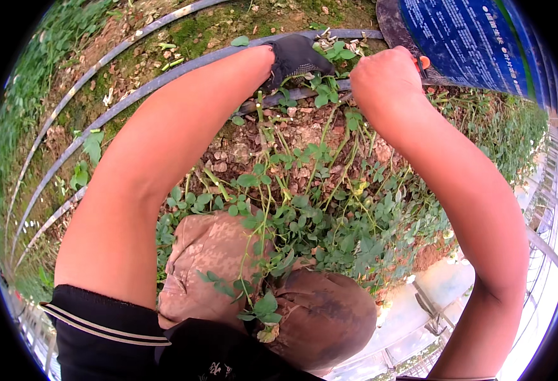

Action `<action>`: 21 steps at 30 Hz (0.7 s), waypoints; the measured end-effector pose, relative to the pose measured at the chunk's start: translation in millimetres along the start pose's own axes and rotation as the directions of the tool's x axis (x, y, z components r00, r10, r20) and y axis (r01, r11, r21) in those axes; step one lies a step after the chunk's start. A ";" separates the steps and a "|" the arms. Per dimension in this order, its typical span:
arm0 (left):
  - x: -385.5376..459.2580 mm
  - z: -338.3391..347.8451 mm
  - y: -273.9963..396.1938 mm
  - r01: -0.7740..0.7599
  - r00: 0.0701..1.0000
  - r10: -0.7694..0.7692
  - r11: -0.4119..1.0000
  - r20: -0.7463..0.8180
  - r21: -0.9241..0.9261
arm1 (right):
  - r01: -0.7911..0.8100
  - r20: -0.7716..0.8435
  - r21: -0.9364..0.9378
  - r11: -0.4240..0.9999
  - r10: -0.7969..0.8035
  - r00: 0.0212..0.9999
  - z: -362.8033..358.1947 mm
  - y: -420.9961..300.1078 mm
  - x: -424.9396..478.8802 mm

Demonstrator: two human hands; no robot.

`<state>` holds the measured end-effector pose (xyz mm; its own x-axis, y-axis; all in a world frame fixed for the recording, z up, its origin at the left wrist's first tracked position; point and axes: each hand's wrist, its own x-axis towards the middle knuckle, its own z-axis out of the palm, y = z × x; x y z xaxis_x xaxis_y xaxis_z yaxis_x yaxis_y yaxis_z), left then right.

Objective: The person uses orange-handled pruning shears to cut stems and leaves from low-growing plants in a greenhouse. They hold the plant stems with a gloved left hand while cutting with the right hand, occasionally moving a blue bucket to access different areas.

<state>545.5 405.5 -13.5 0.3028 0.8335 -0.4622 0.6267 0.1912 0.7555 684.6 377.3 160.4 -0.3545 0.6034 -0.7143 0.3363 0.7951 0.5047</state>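
My left hand (298, 59), in a dark glove with a dotted palm, reaches into small leafy shoots (325, 90) beside a grey pipe; its fingertips are partly hidden by leaves. To its right, my bare right hand (388, 71) is closed around a tool with an orange part (423, 62), probably pruning shears; most of it is hidden behind the fist. Below both hands stand cut green stems (260, 107) of a leafy shrub, rooted in stony soil.
Grey hoses (131, 97) curve over mossy ground on the left. A blue printed sack (464, 43) lies at the upper right, touching the soil. Dense foliage (345, 228) spreads before my camouflage-clad knees (326, 314). Pale sheeting (445, 281) lies at the lower right.
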 end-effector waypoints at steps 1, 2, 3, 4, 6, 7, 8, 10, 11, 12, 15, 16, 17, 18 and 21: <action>-0.5 -1.5 -0.9 -0.002 1.000 0.002 1.000 -0.003 -0.008 | 0.018 -0.015 0.015 1.000 -0.018 1.000 4.0 3.9 -0.9; -1.0 -1.4 -1.8 -0.059 0.998 0.059 0.997 -0.005 -0.042 | 0.029 -0.061 0.039 0.999 -0.027 0.998 10.2 9.8 -5.0; -0.5 -3.7 -2.8 -0.220 0.974 0.204 0.953 0.095 0.208 | -0.003 -0.065 0.112 0.994 0.010 0.998 19.3 14.5 -12.2; -1.6 -2.6 -4.2 -0.261 0.965 0.253 0.952 0.070 0.157 | -0.029 -0.100 0.189 0.981 0.048 0.994 28.8 16.6 -20.6; -1.9 -2.2 -3.9 -0.230 0.973 0.226 0.926 0.048 0.301 | -0.102 -0.111 0.314 0.944 0.143 0.983 45.2 16.6 -35.7; -2.3 -1.0 -2.4 -0.132 0.991 0.136 0.938 0.008 0.320 | -0.082 -0.155 0.332 0.940 0.141 0.978 48.3 18.4 -35.4; -3.6 -1.1 -1.0 0.016 0.999 -0.008 0.967 -0.032 0.253 | -0.075 -0.168 0.356 0.932 0.142 0.975 49.7 18.0 -34.8; -8.7 -0.6 2.7 -0.017 0.998 0.015 0.999 -0.053 -0.043 | -0.076 -0.135 0.286 0.955 0.118 0.984 47.6 16.7 -30.0; -9.8 -0.8 6.6 -0.026 1.000 0.025 0.991 -0.016 -0.131 | 0.013 -0.187 0.271 0.963 0.039 0.982 45.7 18.5 -27.2; -14.2 -0.8 8.3 -0.078 0.997 0.076 0.967 -0.018 -0.242 | 0.015 -0.145 0.220 0.975 0.018 0.989 43.0 19.3 -23.2; -31.9 -5.8 12.8 0.012 0.998 -0.026 0.969 -0.051 -0.248 | -0.017 -0.113 0.203 0.979 0.040 0.993 40.4 17.8 -22.4; -39.4 -8.1 13.5 0.001 0.995 -0.021 0.980 -0.100 -0.198 | -0.029 -0.141 0.237 0.971 0.064 0.988 42.3 15.6 -26.4; -46.4 -10.5 14.0 0.003 0.987 -0.079 0.882 -0.143 -0.471 | -0.049 -0.132 0.284 0.958 0.089 0.987 44.7 13.5 -29.9; -52.9 -11.2 14.2 -0.041 0.974 -0.123 0.728 -0.188 -0.684 | -0.040 -0.112 0.287 0.957 0.075 0.991 46.5 12.5 -32.1; -64.6 -17.2 11.5 -0.196 0.948 -0.188 0.284 -0.255 -0.938 | 0.008 -0.138 0.241 0.971 0.026 0.990 50.4 15.1 -36.9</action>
<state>520.9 362.8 33.1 -0.0140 0.8868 -0.4619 -0.5550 0.3774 0.7413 746.7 363.9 169.9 -0.4627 0.6264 -0.6274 0.5336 0.7619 0.3672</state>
